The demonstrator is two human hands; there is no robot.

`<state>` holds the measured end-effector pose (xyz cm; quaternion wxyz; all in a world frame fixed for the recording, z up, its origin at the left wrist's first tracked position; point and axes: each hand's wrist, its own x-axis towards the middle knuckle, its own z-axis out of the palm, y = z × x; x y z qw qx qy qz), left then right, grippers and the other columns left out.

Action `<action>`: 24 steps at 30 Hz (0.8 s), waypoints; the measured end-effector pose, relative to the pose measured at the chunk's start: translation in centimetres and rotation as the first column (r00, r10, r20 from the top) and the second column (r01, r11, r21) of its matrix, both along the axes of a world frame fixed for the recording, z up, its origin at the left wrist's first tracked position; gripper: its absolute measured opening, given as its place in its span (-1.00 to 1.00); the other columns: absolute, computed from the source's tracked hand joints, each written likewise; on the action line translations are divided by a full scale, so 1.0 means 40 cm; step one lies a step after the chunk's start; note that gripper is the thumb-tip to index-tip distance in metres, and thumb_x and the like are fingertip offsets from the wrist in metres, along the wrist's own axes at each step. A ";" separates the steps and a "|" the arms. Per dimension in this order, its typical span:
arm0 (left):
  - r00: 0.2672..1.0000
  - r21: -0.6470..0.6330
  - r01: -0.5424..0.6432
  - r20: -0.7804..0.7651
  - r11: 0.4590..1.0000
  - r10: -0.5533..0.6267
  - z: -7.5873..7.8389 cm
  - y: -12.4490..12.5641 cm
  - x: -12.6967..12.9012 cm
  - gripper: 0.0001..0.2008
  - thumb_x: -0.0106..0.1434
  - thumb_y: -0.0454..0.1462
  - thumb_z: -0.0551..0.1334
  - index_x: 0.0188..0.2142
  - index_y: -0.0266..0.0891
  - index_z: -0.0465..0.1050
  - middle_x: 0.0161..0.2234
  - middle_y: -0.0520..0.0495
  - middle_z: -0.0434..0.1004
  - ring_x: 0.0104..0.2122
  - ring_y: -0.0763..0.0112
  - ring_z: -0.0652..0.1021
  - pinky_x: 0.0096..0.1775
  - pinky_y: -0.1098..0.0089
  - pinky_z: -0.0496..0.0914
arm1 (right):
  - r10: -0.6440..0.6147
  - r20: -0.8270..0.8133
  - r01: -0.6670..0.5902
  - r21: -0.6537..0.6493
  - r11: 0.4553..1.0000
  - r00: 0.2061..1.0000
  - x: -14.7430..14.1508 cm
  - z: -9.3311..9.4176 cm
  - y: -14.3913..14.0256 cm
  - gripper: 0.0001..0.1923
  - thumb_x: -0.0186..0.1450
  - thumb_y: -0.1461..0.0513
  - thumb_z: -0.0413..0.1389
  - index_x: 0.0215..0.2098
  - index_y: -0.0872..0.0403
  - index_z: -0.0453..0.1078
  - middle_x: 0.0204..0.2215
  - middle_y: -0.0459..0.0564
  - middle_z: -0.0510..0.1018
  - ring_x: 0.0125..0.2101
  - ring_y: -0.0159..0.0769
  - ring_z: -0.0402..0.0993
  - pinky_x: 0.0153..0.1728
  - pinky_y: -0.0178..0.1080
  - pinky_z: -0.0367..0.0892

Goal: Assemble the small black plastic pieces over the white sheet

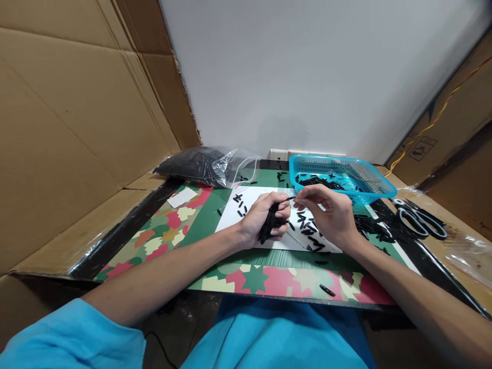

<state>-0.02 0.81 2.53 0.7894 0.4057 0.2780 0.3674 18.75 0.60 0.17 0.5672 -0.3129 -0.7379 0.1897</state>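
Observation:
My left hand [263,215] is closed around a bundle of thin black strands [270,228], whose ends stick out below the fingers. From the top of that fist a short black strand [291,198] runs across to my right hand [328,210], which pinches it between thumb and fingertips. Whether it is a cord or a stiff strip I cannot tell. Below both hands, a white sheet [230,223] carries several small, slim black pieces [307,228]. To the right of my right wrist lies a pile of similar black pieces [371,227].
Behind my right hand stands a blue plastic basket [378,187] with black pieces inside. A clear bag of dark material [196,165] lies at the back left. Black-handled scissors [421,220] rest at the right. Cardboard [77,102] walls the left side.

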 end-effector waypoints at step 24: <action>0.984 -0.140 0.178 0.017 0.974 -0.178 0.019 -0.007 -0.012 -0.63 0.32 -0.16 0.21 -0.53 -0.20 0.12 -0.61 0.18 0.13 -0.76 0.57 0.25 -0.74 0.55 0.12 | -0.056 0.005 0.055 0.169 0.984 0.998 -0.003 0.005 -0.009 -0.87 0.35 0.36 0.27 -0.25 0.00 0.60 -0.33 -0.08 0.68 -0.35 -0.33 0.59 -0.41 -0.30 0.53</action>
